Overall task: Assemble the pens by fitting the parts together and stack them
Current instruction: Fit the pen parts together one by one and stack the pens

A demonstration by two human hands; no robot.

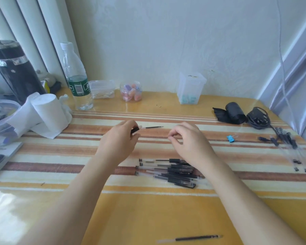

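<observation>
Item: half-built pen (147, 128), held above the far middle of the striped table (57, 156). Its black grip section sits inside the left hand (119, 140), whose thumb and fingers curl round it, and a dark refill sticks out of the clear barrel. Long axis — roughly level, left to right, with the writing tip toward the right hand (188, 138). That hand hangs just beyond the tip, apart from it, fingers curled and thumb meeting forefinger; whether a small part is pinched there cannot be told. Judged next fit: along that axis, the right hand being nearer the open end. Stock: pile of pens (170, 171) on the table below and between the wrists, lying mostly left to right; loose refill (196, 238) at the near edge; stripped barrels (290, 149) far right, near a blue binder clip (230, 138) and a coiled black cable (257, 119). Surface glossy, banded orange and cream. Room: pale wall behind — water bottle (76, 76) and tissue roll (49, 112) at left.
</observation>
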